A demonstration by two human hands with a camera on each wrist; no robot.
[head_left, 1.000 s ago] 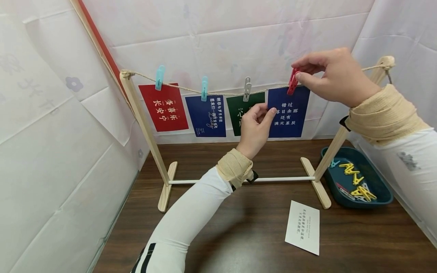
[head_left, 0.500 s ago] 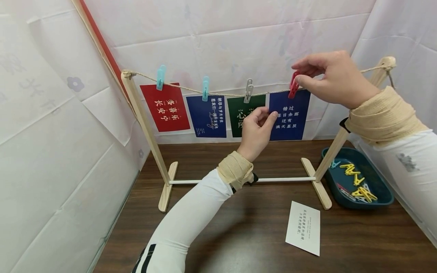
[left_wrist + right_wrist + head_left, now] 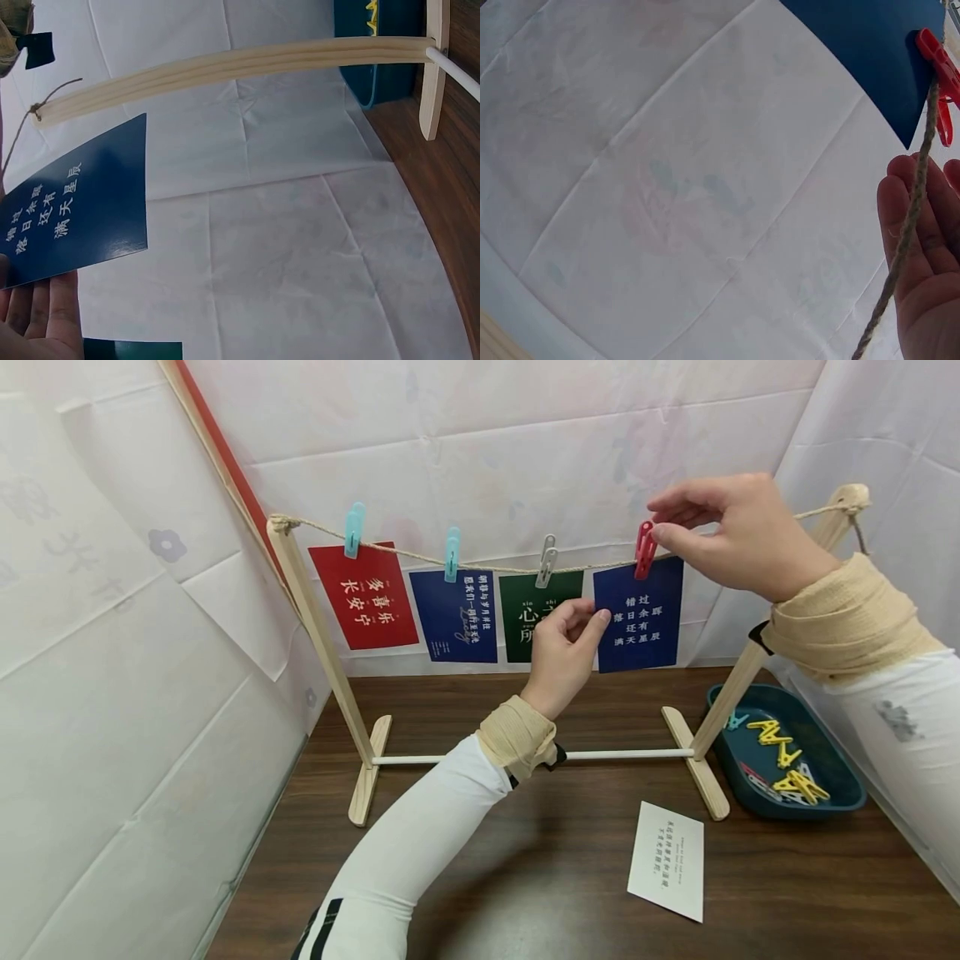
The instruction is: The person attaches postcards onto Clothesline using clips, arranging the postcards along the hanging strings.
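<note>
A dark blue card (image 3: pixel 639 635) with white writing hangs at the right of the rope (image 3: pixel 480 567), a red clothespin (image 3: pixel 645 550) on its top edge. My left hand (image 3: pixel 564 647) pinches the card's left edge; in the left wrist view the fingers (image 3: pixel 60 307) lie behind the card. Just right of the clothespin is my right hand (image 3: pixel 738 531), its fingers relaxed. The right wrist view shows those fingers (image 3: pixel 930 210) apart from the clothespin (image 3: pixel 939 64). Further left hang a green card (image 3: pixel 517 639), a second blue card (image 3: pixel 457 618) and a red card (image 3: pixel 367 602), each clipped.
The rope spans two wooden posts (image 3: pixel 318 639) joined by a white rod (image 3: pixel 630 754). A teal tray (image 3: pixel 840 768) at the right holds several clothespins. One white card (image 3: pixel 667 860) lies on the brown table (image 3: pixel 555 877) in front.
My right fingers have loosened from the red clothespin and shifted slightly right. The clothespin stays on the card and rope. The blue card sits slightly lower and further right; my left hand keeps its pinch.
</note>
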